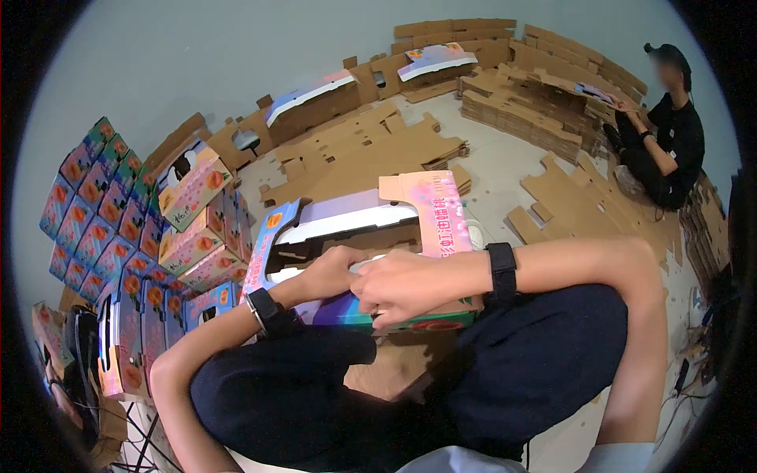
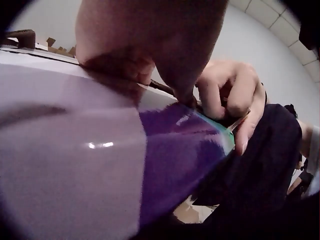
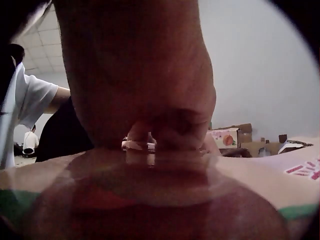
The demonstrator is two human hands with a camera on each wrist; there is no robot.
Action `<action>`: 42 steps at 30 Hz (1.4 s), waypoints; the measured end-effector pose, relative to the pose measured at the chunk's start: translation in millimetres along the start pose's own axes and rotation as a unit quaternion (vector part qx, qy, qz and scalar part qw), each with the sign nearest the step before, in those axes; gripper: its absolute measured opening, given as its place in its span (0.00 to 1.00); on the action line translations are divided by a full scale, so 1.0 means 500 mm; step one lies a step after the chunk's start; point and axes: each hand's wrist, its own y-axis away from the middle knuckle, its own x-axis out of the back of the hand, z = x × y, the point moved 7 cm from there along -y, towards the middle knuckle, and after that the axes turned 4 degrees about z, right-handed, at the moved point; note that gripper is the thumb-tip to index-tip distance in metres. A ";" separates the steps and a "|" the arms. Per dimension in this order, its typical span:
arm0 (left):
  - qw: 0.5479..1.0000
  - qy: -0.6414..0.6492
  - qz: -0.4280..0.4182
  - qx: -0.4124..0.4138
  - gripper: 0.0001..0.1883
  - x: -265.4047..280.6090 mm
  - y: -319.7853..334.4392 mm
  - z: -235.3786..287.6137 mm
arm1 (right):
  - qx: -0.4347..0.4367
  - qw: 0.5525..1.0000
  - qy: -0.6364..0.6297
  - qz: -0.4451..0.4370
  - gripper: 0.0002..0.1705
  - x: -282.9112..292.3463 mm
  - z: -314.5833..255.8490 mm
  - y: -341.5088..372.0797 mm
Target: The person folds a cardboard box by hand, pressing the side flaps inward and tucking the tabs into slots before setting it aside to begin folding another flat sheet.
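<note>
A printed cardboard fruit box (image 1: pixel 441 213), pink, purple and green with a peach picture, lies across the person's knees. A wide opening in its upper side shows the brown inside. At the near edge of that opening the left hand (image 1: pixel 331 272) grips the box wall, fingers partly hidden behind it. Right beside it, the right hand (image 1: pixel 402 284) pinches the same edge with curled fingers. In the left wrist view the right hand (image 2: pixel 230 92) has its thumb down the outer face, by a green corner of the panel. Its fingertips are mostly hidden in the right wrist view.
Finished printed boxes (image 1: pixel 110 205) are stacked at the left. Flat brown cardboard sheets (image 1: pixel 371 146) cover much of the floor ahead, with a thicker pile (image 1: pixel 512 122) behind. Another person (image 1: pixel 670 142) sits at the far right, handling a printed piece.
</note>
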 end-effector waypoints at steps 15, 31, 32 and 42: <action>0.996 -0.062 0.068 -0.008 0.12 0.021 0.003 -0.028 | 0.101 0.899 0.425 -0.010 0.08 -0.047 -0.040 -0.009; 0.999 -0.044 0.017 -0.008 0.11 0.012 0.012 0.007 | 0.076 0.979 0.190 -0.008 0.07 -0.020 -0.057 -0.025; 0.999 -0.044 0.017 -0.008 0.11 0.015 0.013 0.010 | 0.076 0.979 0.190 -0.009 0.07 -0.017 -0.055 -0.028; 0.998 -0.037 0.000 -0.046 0.11 0.004 0.029 -0.001 | 0.126 0.989 0.028 0.070 0.11 -0.003 -0.054 -0.012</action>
